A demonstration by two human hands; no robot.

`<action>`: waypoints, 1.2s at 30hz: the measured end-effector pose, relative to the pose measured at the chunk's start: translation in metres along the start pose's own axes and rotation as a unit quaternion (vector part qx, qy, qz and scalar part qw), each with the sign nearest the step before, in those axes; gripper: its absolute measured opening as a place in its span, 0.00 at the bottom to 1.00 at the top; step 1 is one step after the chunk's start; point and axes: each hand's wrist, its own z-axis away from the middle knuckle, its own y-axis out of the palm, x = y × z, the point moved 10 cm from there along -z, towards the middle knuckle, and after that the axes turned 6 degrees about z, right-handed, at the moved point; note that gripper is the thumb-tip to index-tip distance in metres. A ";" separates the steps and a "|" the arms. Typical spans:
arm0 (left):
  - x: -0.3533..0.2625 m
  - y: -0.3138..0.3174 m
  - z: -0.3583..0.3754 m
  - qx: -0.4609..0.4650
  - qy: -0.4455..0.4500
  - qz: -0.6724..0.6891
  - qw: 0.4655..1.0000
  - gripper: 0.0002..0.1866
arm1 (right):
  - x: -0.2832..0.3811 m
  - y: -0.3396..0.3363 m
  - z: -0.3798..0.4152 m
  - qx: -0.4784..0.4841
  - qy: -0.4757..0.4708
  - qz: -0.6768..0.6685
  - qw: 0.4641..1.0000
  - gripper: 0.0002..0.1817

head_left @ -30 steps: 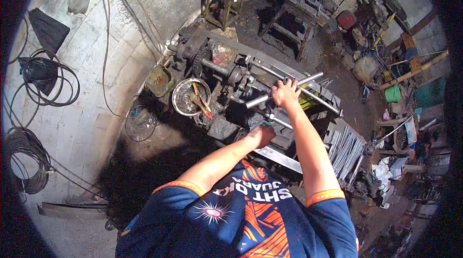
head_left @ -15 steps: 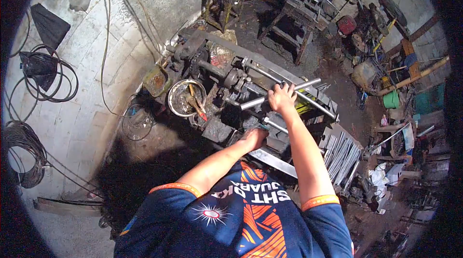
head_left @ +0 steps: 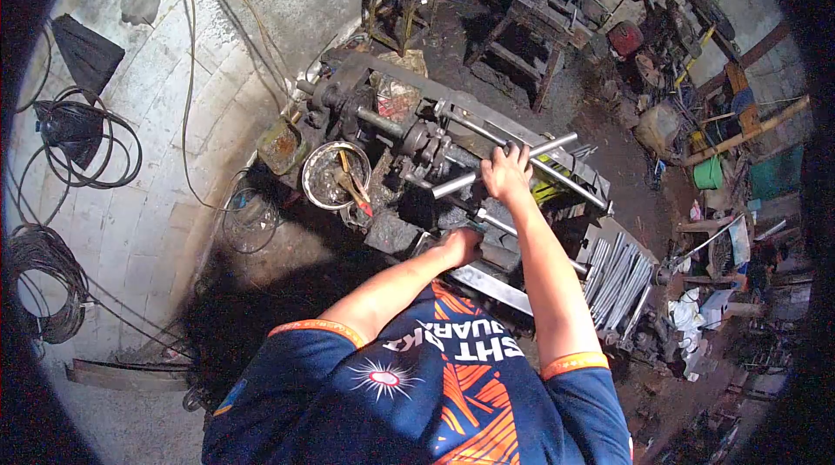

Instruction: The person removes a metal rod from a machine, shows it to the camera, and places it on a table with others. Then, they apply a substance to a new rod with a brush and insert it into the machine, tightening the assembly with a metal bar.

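Observation:
My right hand (head_left: pixel 506 174) is closed over a long shiny metal bar (head_left: pixel 456 185) that crosses the machine at a slant. Lower and to the left, my left hand (head_left: pixel 459 247) rests at the near side of the machine, by a dark metal block, its fingers partly hidden. A greasy machine (head_left: pixel 417 141) with round chucks and long rails lies under both hands. Left of it stands a round bucket (head_left: pixel 313 189) with brushes in it. Several thin metal rods (head_left: pixel 616 284) lie in a tray on the right.
A yellowish metal stand (head_left: pixel 402 8) and a dark workbench (head_left: pixel 522 52) stand at the back. Coiled cables (head_left: pixel 43 282) hang at the left wall. Scrap parts, a green container (head_left: pixel 707 173) and a long wooden pole (head_left: pixel 748 132) crowd the right side.
My hands stay in nearly the same places on the machine. The view has shifted slightly.

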 end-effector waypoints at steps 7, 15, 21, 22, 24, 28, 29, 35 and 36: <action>0.022 0.050 -0.016 0.035 0.055 -0.047 0.997 0.15 | -0.002 -0.001 0.002 -0.008 -0.005 -0.010 1.000 0.30; 0.021 0.021 -0.002 -0.015 -0.037 0.087 0.995 0.13 | -0.002 0.000 0.001 -0.013 -0.005 -0.024 1.000 0.29; 0.022 0.024 -0.004 -0.021 -0.021 0.091 0.995 0.13 | 0.001 0.001 0.000 -0.020 -0.012 -0.024 0.999 0.29; 0.023 0.026 -0.005 -0.013 -0.019 0.079 0.997 0.13 | 0.002 0.000 0.001 -0.018 -0.014 -0.024 0.999 0.29; 0.021 0.031 -0.008 0.002 0.003 0.036 0.999 0.13 | 0.003 -0.001 0.001 -0.016 -0.014 -0.019 1.000 0.29; 0.029 0.036 -0.008 0.017 -0.016 0.093 0.995 0.14 | 0.000 0.001 0.000 -0.011 -0.011 -0.006 1.000 0.28; 0.026 0.033 -0.008 0.034 -0.025 0.058 0.997 0.14 | 0.001 0.000 0.002 -0.008 -0.010 -0.007 1.000 0.28; 0.011 0.014 0.000 0.015 -0.016 0.065 0.998 0.14 | -0.004 0.000 0.002 -0.008 -0.005 -0.013 1.000 0.27; 0.011 0.013 0.001 0.020 -0.026 0.072 0.997 0.14 | -0.004 0.001 0.002 -0.010 -0.005 -0.013 1.000 0.27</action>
